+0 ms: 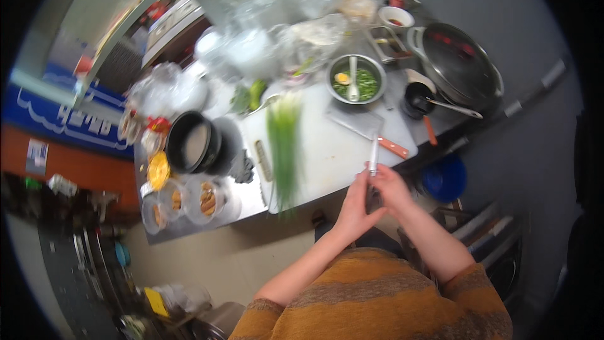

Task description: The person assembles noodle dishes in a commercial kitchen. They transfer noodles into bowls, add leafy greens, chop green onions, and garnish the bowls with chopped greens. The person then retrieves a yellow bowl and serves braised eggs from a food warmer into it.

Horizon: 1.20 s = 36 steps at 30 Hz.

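Observation:
My left hand and my right hand meet at the front edge of the white cutting board. A slim pale tool, blurred and possibly a small knife or peeler, points away from my right fingertips, which grip its near end. The fingers of my left hand lie against its near end too; their hold is partly hidden. Just beyond, a cleaver with an orange-brown handle rests on the board. A bundle of green garlic chives or scallions lies to the left.
Behind the board stands a metal bowl with chopped greens, a yellow-centred piece and a white spoon. A large lidded pot is at right. Leftward are a dark pot and clear plastic tubs. Plastic bags crowd the back.

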Each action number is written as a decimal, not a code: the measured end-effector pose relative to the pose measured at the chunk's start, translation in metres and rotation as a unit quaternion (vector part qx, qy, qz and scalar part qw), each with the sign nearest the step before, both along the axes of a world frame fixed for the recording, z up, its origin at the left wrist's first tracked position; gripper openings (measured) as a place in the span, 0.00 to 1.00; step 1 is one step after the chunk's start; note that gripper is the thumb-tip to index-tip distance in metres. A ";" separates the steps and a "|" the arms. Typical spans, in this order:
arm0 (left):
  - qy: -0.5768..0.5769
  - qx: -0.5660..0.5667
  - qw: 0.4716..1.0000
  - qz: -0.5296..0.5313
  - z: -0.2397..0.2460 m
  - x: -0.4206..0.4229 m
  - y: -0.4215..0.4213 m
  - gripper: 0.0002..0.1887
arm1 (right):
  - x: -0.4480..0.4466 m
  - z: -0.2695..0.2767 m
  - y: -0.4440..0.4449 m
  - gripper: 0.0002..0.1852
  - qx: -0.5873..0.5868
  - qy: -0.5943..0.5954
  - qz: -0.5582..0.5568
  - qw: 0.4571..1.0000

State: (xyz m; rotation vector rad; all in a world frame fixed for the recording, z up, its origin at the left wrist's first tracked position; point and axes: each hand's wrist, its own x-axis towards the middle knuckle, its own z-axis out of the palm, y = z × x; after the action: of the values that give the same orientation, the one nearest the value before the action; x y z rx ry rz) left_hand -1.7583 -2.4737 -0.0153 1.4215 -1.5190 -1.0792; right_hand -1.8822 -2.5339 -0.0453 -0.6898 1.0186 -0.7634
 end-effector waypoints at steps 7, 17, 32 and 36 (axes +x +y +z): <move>-0.033 0.003 0.993 0.113 -0.002 0.079 0.015 0.27 | -0.046 -0.020 -0.110 0.23 0.034 0.224 0.061 0.972; -0.444 0.024 0.852 0.279 -0.124 0.303 -0.001 0.22 | -0.028 -0.085 -0.198 0.17 -0.292 0.701 0.178 0.625; -0.162 -0.098 0.960 0.208 -0.030 0.107 -0.014 0.27 | 0.116 -0.027 -0.044 0.21 -0.271 0.128 0.140 0.944; -0.286 -0.072 0.919 0.263 -0.062 0.133 -0.023 0.29 | 0.117 -0.059 -0.073 0.18 -0.476 0.336 0.078 0.809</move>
State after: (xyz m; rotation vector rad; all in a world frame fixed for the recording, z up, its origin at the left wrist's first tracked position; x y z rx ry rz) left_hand -1.6248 -2.4963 -0.0778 1.9896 -1.4164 -0.2210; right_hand -1.7655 -2.6070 -0.1044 -2.0072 1.1472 -0.8896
